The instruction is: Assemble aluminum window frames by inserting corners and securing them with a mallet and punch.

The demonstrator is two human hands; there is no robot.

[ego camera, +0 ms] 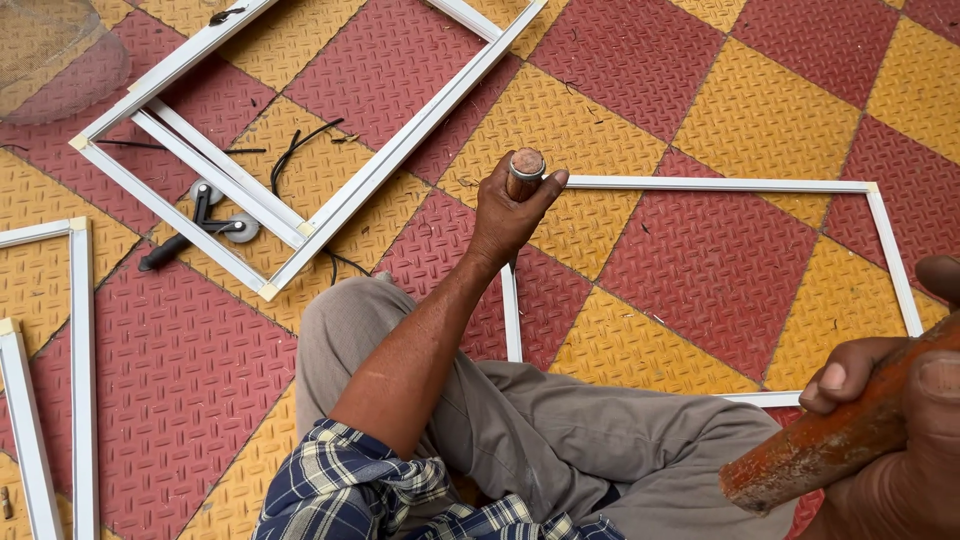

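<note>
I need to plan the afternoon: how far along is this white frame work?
Looks done: a larger white frame lies joined on the tiled floor.
In hand: the left hand holds a round-ended tool upright at a corner of the thin frame; the right hand grips an orange handle.
Left, probably: frame pieces at the left edge.

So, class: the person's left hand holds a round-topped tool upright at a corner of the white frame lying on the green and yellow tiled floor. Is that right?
Not quite. In the head view the floor is red and yellow, not green and yellow. The rest stands: the left hand holds the round-topped tool upright at a corner of the white frame.
</note>
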